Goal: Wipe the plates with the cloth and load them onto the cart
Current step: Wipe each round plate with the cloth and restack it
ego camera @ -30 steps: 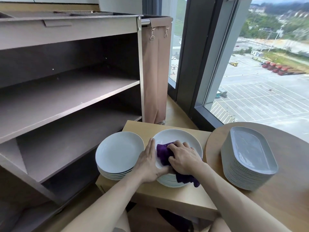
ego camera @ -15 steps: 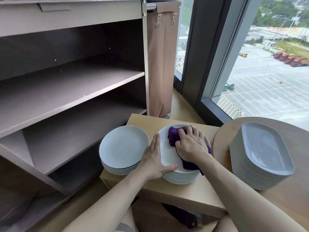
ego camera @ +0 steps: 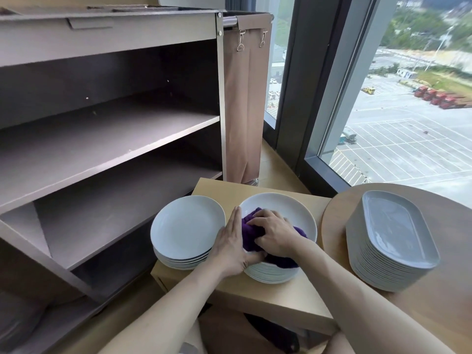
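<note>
Two stacks of round white plates stand side by side on a small wooden table (ego camera: 258, 189). On the top plate of the right stack (ego camera: 281, 208) lies a purple cloth (ego camera: 249, 233), pressed down by my right hand (ego camera: 274, 235), whose fingers curl over it. My left hand (ego camera: 231, 247) lies against the left rim of that stack, thumb on the plate's near edge. The left stack (ego camera: 186, 226) is untouched. The grey cart (ego camera: 109, 139) stands to the left with its open shelves bare.
A tall stack of grey oblong platters (ego camera: 393, 231) rests on a round wooden table (ego camera: 454, 302) at the right. A brown cloth bag (ego camera: 242, 111) hangs on the cart's right end. A floor-to-ceiling window (ego camera: 408, 111) runs behind the tables.
My right hand has slid the purple cloth from the far side of the top plate back toward its near left part. My left hand stays on the stack's left rim.
</note>
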Demonstrator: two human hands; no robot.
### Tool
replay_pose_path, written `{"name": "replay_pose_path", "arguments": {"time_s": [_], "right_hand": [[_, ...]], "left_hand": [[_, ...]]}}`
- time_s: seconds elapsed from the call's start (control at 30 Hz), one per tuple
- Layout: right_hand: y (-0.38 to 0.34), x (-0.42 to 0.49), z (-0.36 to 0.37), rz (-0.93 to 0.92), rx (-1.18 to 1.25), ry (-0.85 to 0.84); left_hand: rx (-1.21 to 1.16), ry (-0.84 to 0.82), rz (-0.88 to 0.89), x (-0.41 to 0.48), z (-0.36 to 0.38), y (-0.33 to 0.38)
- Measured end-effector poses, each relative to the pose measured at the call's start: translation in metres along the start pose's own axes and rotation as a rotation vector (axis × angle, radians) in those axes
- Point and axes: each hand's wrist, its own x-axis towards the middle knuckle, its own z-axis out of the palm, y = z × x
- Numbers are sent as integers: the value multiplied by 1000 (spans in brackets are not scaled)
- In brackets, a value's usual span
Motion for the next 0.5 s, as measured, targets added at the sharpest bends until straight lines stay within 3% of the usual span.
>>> {"name": "replay_pose_path", "arguments": {"time_s": [0.3,0.5], "right_hand": [[6,-32,-19,20,-91,-67],[24,-46,-28,99,-279,20]], "left_hand": [[48,-16,-15,-5,-6,6],[42,-22,-15,-4,-5,4]]}}
